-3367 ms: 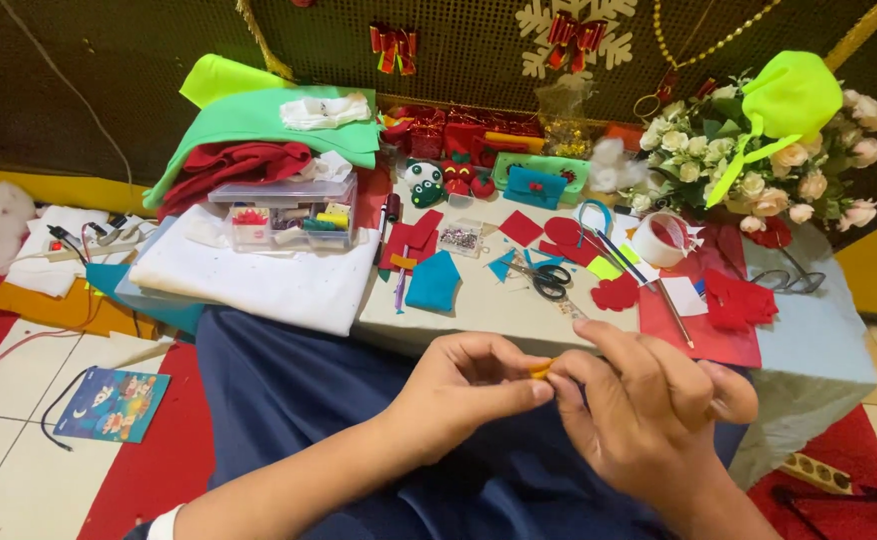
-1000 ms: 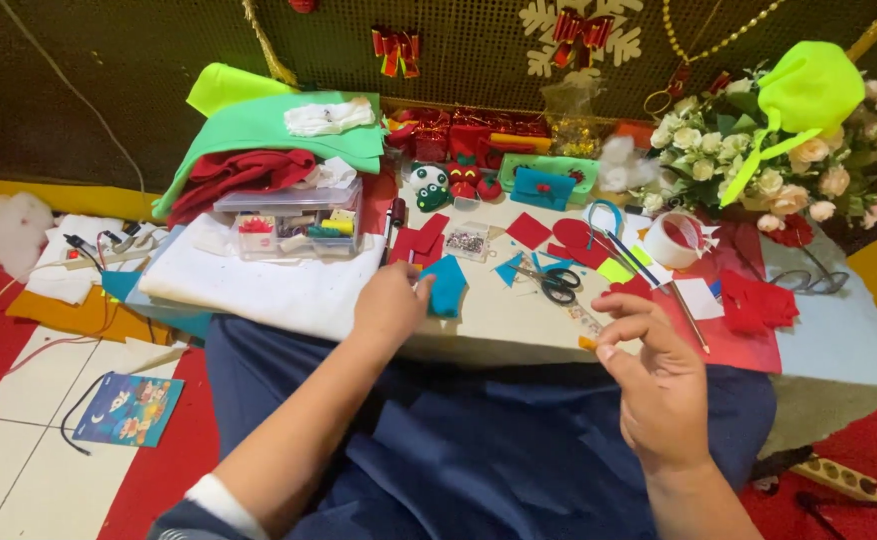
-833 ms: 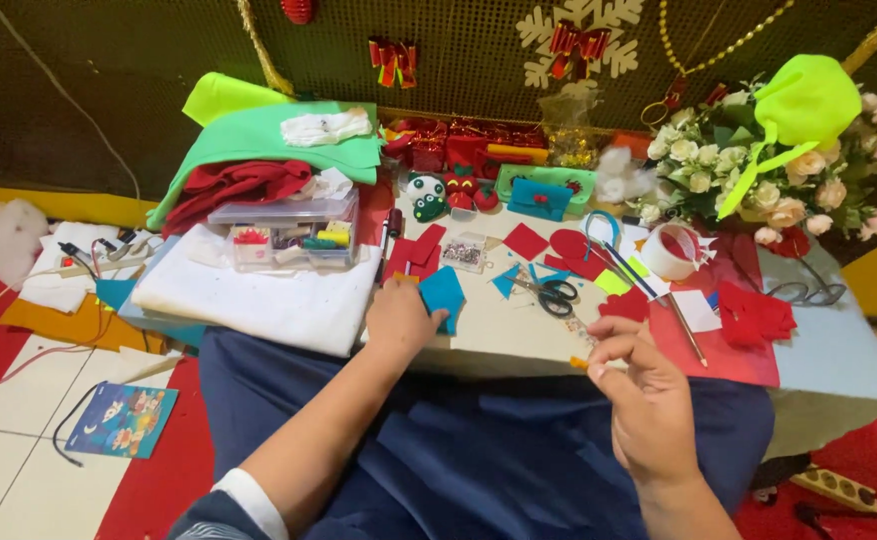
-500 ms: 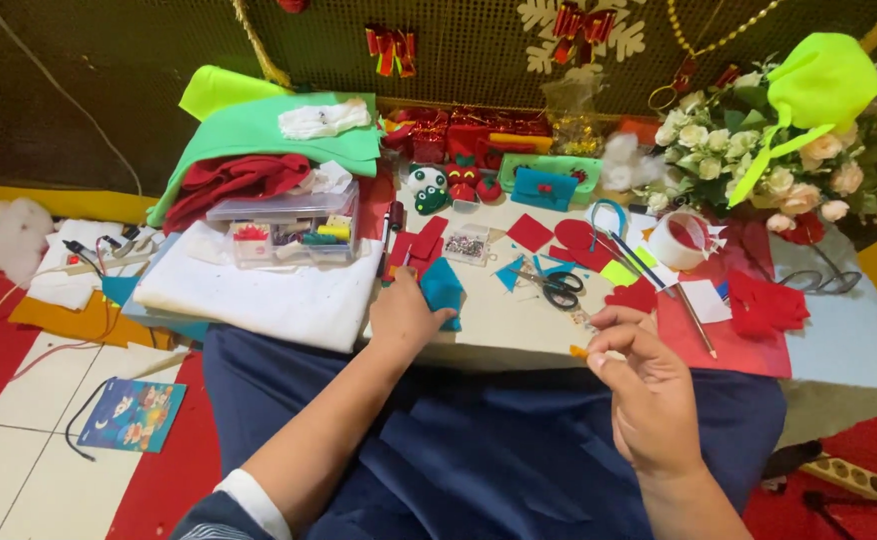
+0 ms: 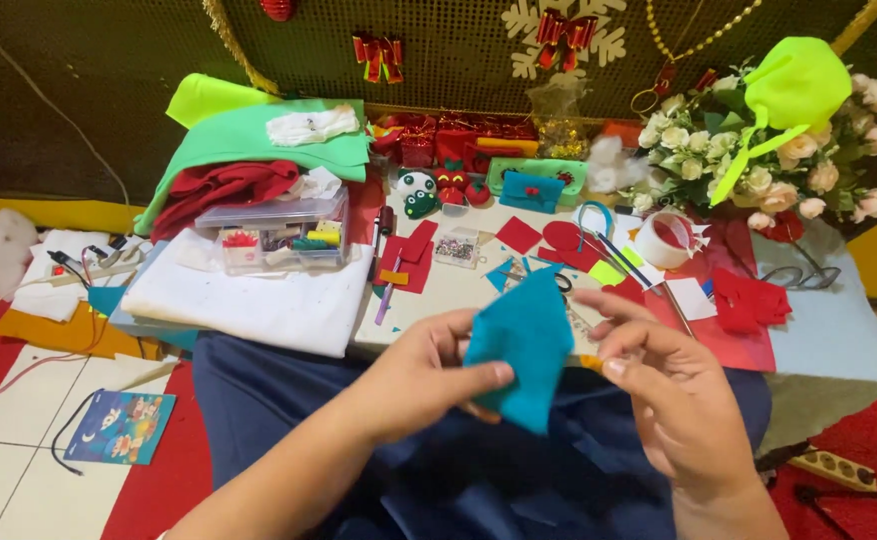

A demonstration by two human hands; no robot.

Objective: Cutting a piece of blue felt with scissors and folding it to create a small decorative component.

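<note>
– Holding what exactly?
– Teal felt piece, left hand pinching its lower-left edge, right hand at the right edge. Long axis near vertical, pointed tip down, above the lap.

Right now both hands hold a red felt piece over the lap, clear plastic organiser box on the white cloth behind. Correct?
Not quite: the felt piece is teal blue, not red, as the head view shows. Left hand and right hand hold it over the lap; the clear plastic organiser box sits on the white cloth.
</note>
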